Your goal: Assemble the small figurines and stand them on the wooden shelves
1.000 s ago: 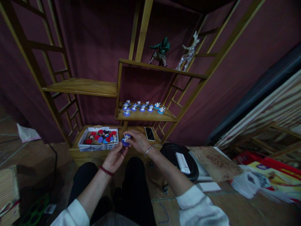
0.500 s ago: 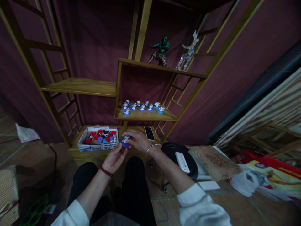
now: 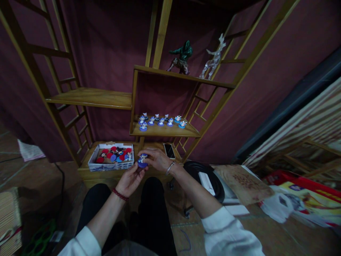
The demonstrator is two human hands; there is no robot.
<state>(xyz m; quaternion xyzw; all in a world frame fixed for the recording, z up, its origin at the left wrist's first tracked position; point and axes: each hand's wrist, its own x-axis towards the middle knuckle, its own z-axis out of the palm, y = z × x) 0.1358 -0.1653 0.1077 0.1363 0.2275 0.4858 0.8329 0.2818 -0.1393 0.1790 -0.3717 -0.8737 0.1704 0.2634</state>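
Between my two hands is a small figurine on a round purple base, tilted toward me. My left hand grips the base from below with thumb and fingers. From the right, my right hand pinches the figurine's upper part. Just left of them stands a shallow cardboard box with several small figurines on red, blue and purple bases lying jumbled inside. Above, on the middle shelf, several similar figurines stand upright in loose rows, on purple, blue and dark bases.
A phone lies on the lowest shelf, right of my hands. On the upper shelf stand a dark green statuette and a clear deer figure. A black round seat with a white box on it is at my right.
The held figurine has turned slightly between my fingers. My hands stay in nearly the same place, and the shelf and box look unchanged.
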